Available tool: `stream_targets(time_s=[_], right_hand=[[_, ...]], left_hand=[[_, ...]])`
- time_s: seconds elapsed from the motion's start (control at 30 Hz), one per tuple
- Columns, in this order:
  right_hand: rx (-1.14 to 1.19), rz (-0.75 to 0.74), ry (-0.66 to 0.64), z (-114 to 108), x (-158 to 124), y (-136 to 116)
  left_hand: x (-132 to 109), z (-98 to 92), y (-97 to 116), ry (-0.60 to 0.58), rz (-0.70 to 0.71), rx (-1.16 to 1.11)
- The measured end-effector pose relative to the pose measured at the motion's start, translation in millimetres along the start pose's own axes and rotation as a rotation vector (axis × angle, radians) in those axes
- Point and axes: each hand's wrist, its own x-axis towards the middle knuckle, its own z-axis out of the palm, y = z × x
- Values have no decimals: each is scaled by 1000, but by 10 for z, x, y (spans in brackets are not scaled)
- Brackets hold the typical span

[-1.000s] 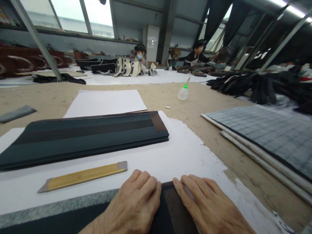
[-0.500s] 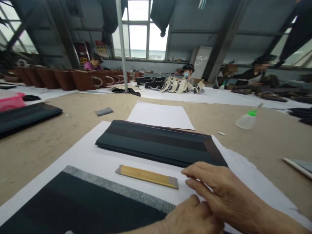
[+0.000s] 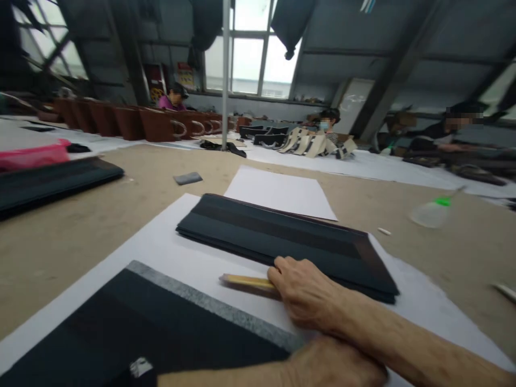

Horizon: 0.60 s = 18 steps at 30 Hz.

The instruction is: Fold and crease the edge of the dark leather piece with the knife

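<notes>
My right hand (image 3: 306,293) reaches across from the lower right and closes on the right end of a yellow wooden stick (image 3: 245,281) lying on white paper (image 3: 161,247). Just behind it lies a stack of dark flat sheets (image 3: 282,236). My left hand (image 3: 334,363) rests at the bottom edge on the right end of a large dark sheet (image 3: 141,328) with a grey strip (image 3: 209,303) along its far edge; my right forearm crosses over its fingers.
A white sheet (image 3: 278,193) lies behind the stack, a glue bottle (image 3: 429,214) at the right, a small grey piece (image 3: 187,178) and another dark stack (image 3: 52,183) at the left. Brown bags (image 3: 133,122), a metal pole (image 3: 224,75) and several seated people are at the back.
My view has swung to the left. My right hand left the near dark sheet, moved forward and took hold of the yellow stick. My left hand stayed low on the sheet.
</notes>
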Motion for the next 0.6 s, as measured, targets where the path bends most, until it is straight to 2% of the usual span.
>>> stream_targets(time_s=[0.1,0.2,0.3,0.4,0.5,0.6], right_hand=[[-20,160,-9,-4,-361,211],[-25,307,3,25,-984,357],[-7,364,21,92,-1680,333],[81,374,108,182,-2204,238],[173,372,152,259,-2457,182],[239,327,117,307,-2501,200]], left_hand=[[-57,-13,33,101,67,-55],[-149,-44,35,192,15,-106],[-194,-59,41,189,7,-136],[-197,-65,61,199,-6,-158],[-202,-72,73,200,-15,-190],[-213,-70,72,210,-16,-200]])
